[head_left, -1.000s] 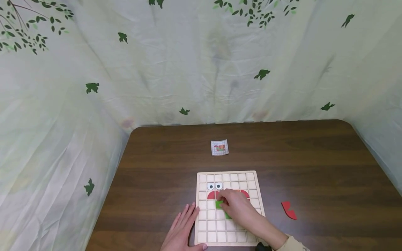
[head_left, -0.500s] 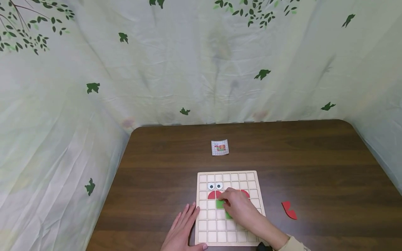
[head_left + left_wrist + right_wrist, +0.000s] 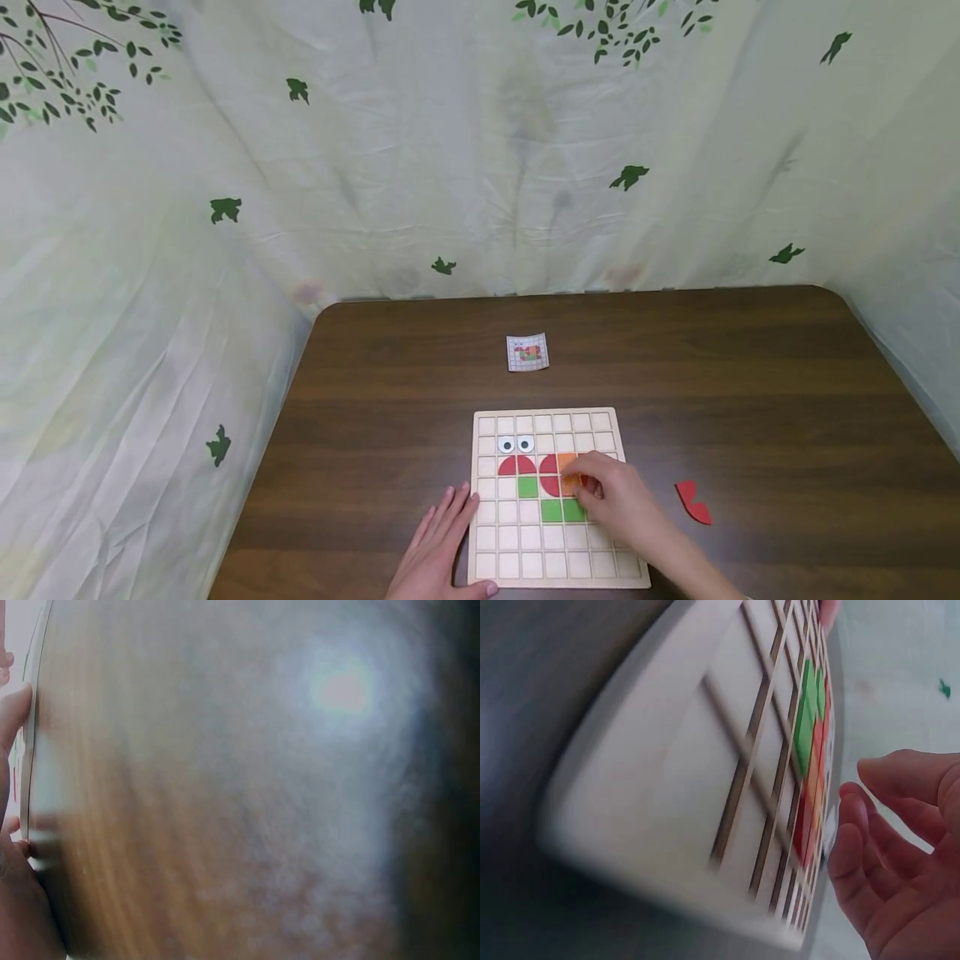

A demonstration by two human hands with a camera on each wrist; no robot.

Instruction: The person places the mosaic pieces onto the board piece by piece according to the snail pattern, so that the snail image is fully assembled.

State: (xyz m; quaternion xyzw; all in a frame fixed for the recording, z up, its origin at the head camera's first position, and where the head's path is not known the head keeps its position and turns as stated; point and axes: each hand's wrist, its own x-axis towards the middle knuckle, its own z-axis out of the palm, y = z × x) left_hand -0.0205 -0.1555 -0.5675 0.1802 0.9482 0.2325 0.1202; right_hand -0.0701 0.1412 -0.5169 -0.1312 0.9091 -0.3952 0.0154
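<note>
A pale wooden grid board (image 3: 519, 540) lies on the table. My left hand (image 3: 433, 546) rests at its left side, fingers straight along the edge and thumb at the near corner. Over the right half of the board is my right hand (image 3: 618, 498), thumb and index fingertips close above the orange tiles (image 3: 567, 460) and partly hiding them. In the right wrist view a small gap shows between the thumb (image 3: 900, 776) and the fingers, with nothing in it. Green square tiles (image 3: 551, 510), red rounded tiles (image 3: 550, 464) and two eye tiles (image 3: 516, 444) sit in the grid.
Red pieces (image 3: 693, 502) with curved edges lie on the table right of the board. A small picture card (image 3: 527, 353) with a printed coloured figure lies behind it. A pale curtain (image 3: 480, 150) with leaf and bird prints surrounds the brown table (image 3: 390, 375).
My right hand has moved right, from the single green tile to over the orange tiles, uncovering red and green tiles. My left hand stays at the board's edge.
</note>
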